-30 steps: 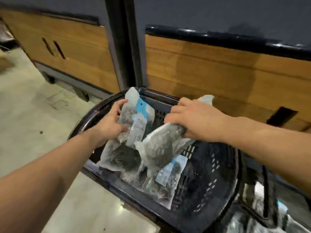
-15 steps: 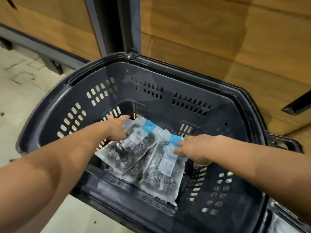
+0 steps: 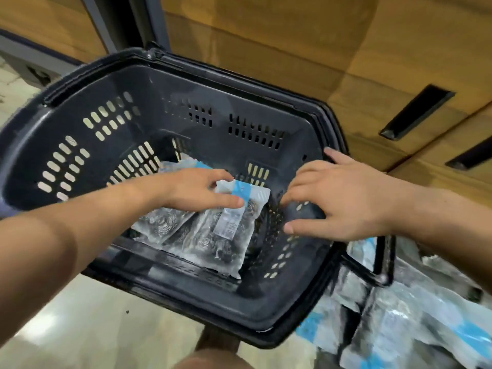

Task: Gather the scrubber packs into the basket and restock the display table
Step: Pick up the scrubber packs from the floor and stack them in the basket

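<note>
A dark plastic basket (image 3: 87,83) with slotted walls fills the middle of the view. On its floor lie clear scrubber packs (image 3: 213,241) with blue-and-white labels and grey steel scrubbers inside. My left hand (image 3: 197,189) reaches into the basket and rests with straight fingers on the top edge of the packs. My right hand (image 3: 335,201) hovers over the basket's right side, fingers spread and holding nothing. More scrubber packs (image 3: 399,318) lie heaped outside the basket at the lower right.
Wooden cabinet panels (image 3: 292,35) with dark slot handles (image 3: 416,111) rise right behind the basket. A dark metal post (image 3: 138,22) stands at the upper left. Pale tiled floor (image 3: 80,328) shows below and left of the basket.
Both hands lowered two packs into the basket. The right hand has let go and drawn back to the right; the left hand now lies across the packs.
</note>
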### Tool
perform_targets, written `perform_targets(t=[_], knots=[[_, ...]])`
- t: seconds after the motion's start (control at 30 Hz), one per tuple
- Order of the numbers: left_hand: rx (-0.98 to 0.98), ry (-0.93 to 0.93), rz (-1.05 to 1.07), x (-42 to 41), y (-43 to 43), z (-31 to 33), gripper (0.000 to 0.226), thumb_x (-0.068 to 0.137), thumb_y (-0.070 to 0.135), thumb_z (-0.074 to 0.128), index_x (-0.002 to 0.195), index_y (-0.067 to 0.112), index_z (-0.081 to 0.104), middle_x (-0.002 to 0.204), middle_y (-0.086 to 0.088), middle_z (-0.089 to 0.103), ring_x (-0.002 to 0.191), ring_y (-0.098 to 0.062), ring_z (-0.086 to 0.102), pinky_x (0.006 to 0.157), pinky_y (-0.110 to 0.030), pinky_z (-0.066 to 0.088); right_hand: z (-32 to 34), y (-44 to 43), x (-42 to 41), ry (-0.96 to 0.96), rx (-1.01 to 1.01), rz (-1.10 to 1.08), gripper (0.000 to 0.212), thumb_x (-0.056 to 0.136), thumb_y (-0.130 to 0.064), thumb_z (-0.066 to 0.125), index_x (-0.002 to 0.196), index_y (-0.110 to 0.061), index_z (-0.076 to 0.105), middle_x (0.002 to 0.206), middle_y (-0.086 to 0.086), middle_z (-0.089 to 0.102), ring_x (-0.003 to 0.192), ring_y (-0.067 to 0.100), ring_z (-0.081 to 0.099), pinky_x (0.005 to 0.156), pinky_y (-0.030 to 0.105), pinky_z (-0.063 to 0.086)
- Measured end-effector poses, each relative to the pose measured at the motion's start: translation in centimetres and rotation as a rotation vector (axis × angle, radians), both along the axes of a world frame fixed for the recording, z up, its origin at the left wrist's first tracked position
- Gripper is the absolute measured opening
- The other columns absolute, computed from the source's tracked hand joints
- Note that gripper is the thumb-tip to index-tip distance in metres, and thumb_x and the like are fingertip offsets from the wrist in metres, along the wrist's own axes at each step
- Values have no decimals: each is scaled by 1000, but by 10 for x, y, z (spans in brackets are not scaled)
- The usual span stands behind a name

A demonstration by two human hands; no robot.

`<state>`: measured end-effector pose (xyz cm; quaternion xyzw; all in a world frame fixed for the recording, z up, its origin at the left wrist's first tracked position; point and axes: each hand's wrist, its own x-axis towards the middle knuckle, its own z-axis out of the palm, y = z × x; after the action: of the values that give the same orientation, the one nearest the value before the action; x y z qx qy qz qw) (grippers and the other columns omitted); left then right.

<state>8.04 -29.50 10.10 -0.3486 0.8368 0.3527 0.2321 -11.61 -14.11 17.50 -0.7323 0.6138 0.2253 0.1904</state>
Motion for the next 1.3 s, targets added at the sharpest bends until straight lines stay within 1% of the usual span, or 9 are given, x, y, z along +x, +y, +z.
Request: perform_targets(t=[0.1,0.23,0.33,0.43,0.53,0.6,0.77,1.03,1.3], knots=[[9,84,19,-26,45,21,87,66,85,42,141,40,46,128,9,62,113,-12,59,97,-30,42,-5,31,-19,-57,-179,2,79,82,-83,12,137,-41,50,145,-19,47,145,8,23,120,60,6],[-156,522,195,-75,104,49,51,82,74,51,111,33,62,101,-3,69,90,-21,65,82,-42,50,-27,82,-60,-181,-553,-39,66,91,-70,29,140,-31,51,150,-3,46,145,20,31,117,57,25],[-229,811,284,-117,150,68,53,76,70,56,103,26,64,90,-6,64,78,-18,58,74,-41,47,-44,127,-98,-265,-858,-120,52,93,-57,43,126,-21,61,130,3,60,124,26,52,98,47,47],[-312,914,200,-166,208,72,50,79,61,58,104,18,64,87,0,61,76,-8,54,75,-31,46,-77,182,-138,-288,-841,-328,38,90,-50,49,113,-22,61,112,1,60,108,26,55,81,43,51],[-264,825,74,-213,268,50,34,87,48,65,104,19,64,83,6,58,69,-4,49,68,-23,44,-138,235,-168,-202,-609,-270,37,89,-42,59,119,-21,59,114,4,57,108,29,55,80,38,46],[-186,700,0,-239,298,19,30,88,45,67,106,22,61,85,6,61,71,-8,56,74,-26,48,-182,264,-174,-49,-357,-136,49,90,-44,56,134,-24,49,134,1,50,125,27,48,97,41,42],[-115,258,22,-270,322,-80,42,89,42,66,122,19,54,107,-3,64,95,-23,62,75,-30,45,-278,306,-165,302,161,347,82,95,-53,50,158,-30,3,167,4,-2,153,29,-2,121,58,5],[-52,-41,313,-264,297,-190,70,88,46,66,145,17,38,133,-9,55,102,-25,60,77,-30,49,-314,306,-171,165,103,274,60,105,-24,34,158,-30,8,165,4,15,153,29,0,117,61,-8],[-13,-84,407,-289,305,-226,80,85,48,71,146,8,38,143,-13,49,130,-32,49,100,-34,42,-299,320,-194,222,-21,15,50,91,-20,63,139,-23,50,150,9,43,144,29,32,120,61,0]])
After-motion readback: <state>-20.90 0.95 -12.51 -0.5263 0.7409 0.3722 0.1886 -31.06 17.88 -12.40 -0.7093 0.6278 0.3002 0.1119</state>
